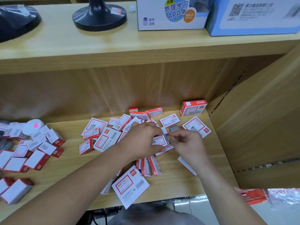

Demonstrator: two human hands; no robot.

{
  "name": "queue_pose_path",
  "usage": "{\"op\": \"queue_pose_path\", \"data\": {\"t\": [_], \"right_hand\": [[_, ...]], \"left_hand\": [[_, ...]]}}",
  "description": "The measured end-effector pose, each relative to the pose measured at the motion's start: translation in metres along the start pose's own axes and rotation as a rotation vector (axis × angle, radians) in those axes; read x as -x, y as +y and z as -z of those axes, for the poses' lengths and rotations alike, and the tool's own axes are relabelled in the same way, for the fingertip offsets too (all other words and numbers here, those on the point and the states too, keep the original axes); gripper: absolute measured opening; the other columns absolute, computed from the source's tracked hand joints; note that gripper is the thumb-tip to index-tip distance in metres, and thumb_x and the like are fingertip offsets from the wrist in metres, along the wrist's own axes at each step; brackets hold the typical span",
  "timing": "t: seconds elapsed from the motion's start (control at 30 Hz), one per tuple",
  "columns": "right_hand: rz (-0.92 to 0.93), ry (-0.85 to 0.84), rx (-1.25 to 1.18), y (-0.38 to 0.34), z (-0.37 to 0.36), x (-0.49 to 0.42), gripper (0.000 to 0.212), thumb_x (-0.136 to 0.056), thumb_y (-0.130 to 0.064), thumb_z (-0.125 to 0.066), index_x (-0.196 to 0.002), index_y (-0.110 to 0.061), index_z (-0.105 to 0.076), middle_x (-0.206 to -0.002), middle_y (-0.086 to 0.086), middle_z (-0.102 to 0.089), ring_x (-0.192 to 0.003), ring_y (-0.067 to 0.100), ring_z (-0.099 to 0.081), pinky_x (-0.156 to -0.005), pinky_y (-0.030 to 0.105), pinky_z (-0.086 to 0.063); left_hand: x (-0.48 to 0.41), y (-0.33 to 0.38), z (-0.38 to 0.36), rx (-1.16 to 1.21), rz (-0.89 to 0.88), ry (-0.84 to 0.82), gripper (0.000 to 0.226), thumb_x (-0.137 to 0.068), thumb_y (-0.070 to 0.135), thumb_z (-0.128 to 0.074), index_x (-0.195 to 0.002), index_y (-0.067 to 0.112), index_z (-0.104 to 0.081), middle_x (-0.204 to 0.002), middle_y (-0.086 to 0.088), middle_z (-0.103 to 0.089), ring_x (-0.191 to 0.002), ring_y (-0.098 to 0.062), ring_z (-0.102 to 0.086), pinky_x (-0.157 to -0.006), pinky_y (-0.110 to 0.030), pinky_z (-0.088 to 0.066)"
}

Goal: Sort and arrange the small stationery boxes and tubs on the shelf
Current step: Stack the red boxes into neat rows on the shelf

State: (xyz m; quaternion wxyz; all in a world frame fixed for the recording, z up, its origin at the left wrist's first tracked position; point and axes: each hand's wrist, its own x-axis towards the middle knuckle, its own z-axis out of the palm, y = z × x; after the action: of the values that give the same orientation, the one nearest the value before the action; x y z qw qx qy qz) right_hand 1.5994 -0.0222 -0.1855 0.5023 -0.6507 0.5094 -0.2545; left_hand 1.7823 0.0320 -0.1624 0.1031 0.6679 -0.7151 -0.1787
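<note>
Head | left hand (142,140) grips small red-and-white staple box (159,141) | right hand (186,143) pinches its end

Head view, close, looking down onto shelf (170,179).

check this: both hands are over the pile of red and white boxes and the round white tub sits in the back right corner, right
No: the head view shows the round white tub at the far left, not back right. The left hand and right hand are over the pile.
</note>
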Motion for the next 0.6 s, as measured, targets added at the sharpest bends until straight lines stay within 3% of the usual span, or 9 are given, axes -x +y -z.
{"op": "queue_pose_path", "data": {"t": [0.13,0.23,0.3,0.4,0.5,0.6], "right_hand": [[0.024,-0.045,-0.015,0.002,0.003,0.001,0.016,-0.089,-0.005,-0.071,-0.083,-0.018,-0.079,-0.079,-0.002,-0.075,-0.08,0.018,-0.072,-0.08,0.046,-0.058],[0.002,-0.025,-0.033,0.001,0.018,0.0,0.025,-0.092,-0.004,-0.065,-0.079,-0.022,-0.076,-0.075,-0.002,-0.074,-0.073,0.02,-0.07,-0.072,0.046,-0.059],[0.004,0.007,-0.011,0.0,0.029,-0.004,0.026,-0.092,-0.004,-0.063,-0.079,-0.023,-0.074,-0.077,0.001,-0.073,-0.075,0.028,-0.07,-0.074,0.051,-0.059],[0.026,0.048,0.002,-0.002,0.042,-0.008,0.021,-0.092,-0.007,-0.063,-0.08,-0.021,-0.073,-0.076,0.003,-0.072,-0.077,0.03,-0.068,-0.076,0.051,-0.058],[0.016,0.075,-0.02,-0.004,0.05,-0.009,0.02,-0.092,-0.008,-0.065,-0.08,-0.02,-0.074,-0.075,0.0,-0.072,-0.077,0.027,-0.068,-0.076,0.05,-0.058],[-0.022,0.098,-0.045,-0.001,0.055,-0.008,0.02,-0.092,-0.007,-0.065,-0.079,-0.019,-0.075,-0.074,0.002,-0.073,-0.077,0.028,-0.069,-0.077,0.05,-0.059]], "left_hand": [[-0.008,-0.002,0.006,0.058,-0.011,-0.017,0.036,-0.084,0.06,-0.065,-0.1,0.028,-0.073,-0.093,0.011,-0.063,-0.089,-0.012,-0.059,-0.08,-0.034,-0.048],[-0.035,-0.003,0.01,0.049,0.017,0.041,0.022,-0.091,0.035,-0.055,-0.091,0.023,-0.073,-0.09,0.005,-0.067,-0.084,-0.02,-0.062,-0.071,-0.037,-0.054],[-0.06,0.003,0.011,0.022,0.018,-0.012,0.015,-0.088,0.024,-0.059,-0.087,0.021,-0.074,-0.086,0.001,-0.07,-0.083,-0.024,-0.063,-0.069,-0.039,-0.054],[-0.091,0.021,0.011,-0.093,0.046,-0.103,0.009,-0.084,0.031,-0.071,-0.081,0.023,-0.074,-0.079,0.002,-0.071,-0.081,-0.025,-0.065,-0.062,-0.032,-0.05],[-0.107,0.028,0.007,-0.157,0.082,-0.102,0.027,-0.08,0.047,-0.077,-0.07,0.026,-0.064,-0.079,0.005,-0.066,-0.078,-0.021,-0.063,-0.056,-0.027,-0.039],[-0.109,0.028,0.004,-0.124,0.043,-0.143,0.019,-0.079,0.039,-0.081,-0.079,0.027,-0.066,-0.08,0.011,-0.063,-0.08,-0.019,-0.061,-0.053,-0.025,-0.033]]}}
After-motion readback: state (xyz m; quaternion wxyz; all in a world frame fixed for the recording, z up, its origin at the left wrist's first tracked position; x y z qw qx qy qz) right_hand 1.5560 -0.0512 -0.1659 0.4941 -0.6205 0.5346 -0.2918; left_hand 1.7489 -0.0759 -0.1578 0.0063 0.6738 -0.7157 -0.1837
